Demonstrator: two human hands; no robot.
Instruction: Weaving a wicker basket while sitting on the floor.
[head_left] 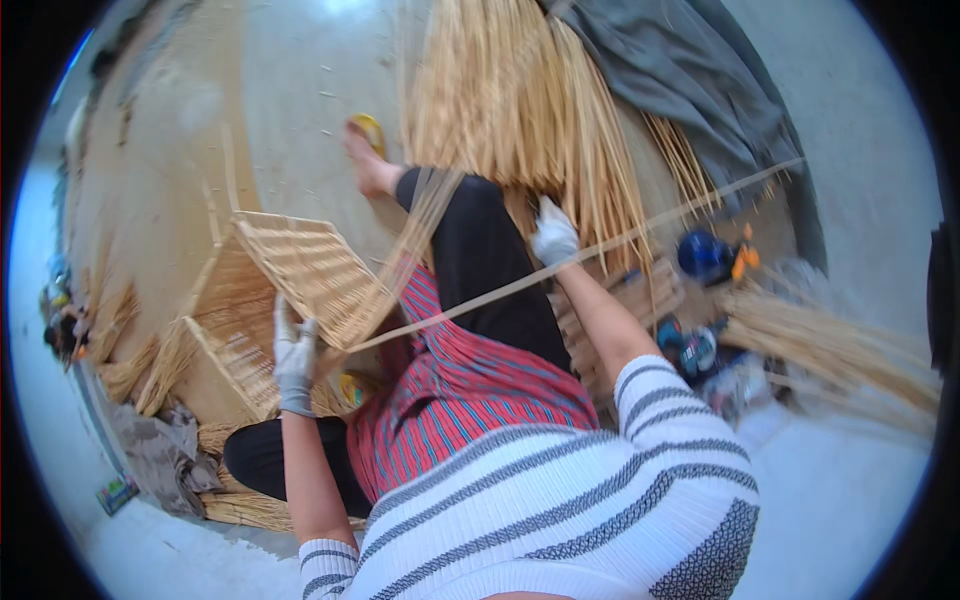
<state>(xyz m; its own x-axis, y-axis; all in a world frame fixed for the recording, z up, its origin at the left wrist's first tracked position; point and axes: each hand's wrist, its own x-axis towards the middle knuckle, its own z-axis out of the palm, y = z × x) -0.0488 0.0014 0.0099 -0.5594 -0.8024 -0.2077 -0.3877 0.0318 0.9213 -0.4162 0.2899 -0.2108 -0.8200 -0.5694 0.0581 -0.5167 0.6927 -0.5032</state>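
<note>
A half-woven basket (305, 270) of pale, straw-coloured strips rests tilted at my left side, with loose strips standing out from its edges. My left hand (294, 350), in a white and grey glove, is closed on the basket's near wall. One long flat strip (520, 285) runs from the basket's lower corner across my lap and over my right forearm. My right hand (555, 235), gloved too, is closed beside my right knee, by the ends of a large spread of strips (510, 90). Something dark shows at its fingertips, too small to name.
A grey cloth (690, 90) lies over strips at the far right. Beside my right arm are a blue round object (703, 254), an orange-handled tool (745, 255), a teal power tool (690, 345) and a strip bundle (820, 340). Smaller bundles (165, 370) lie at the left.
</note>
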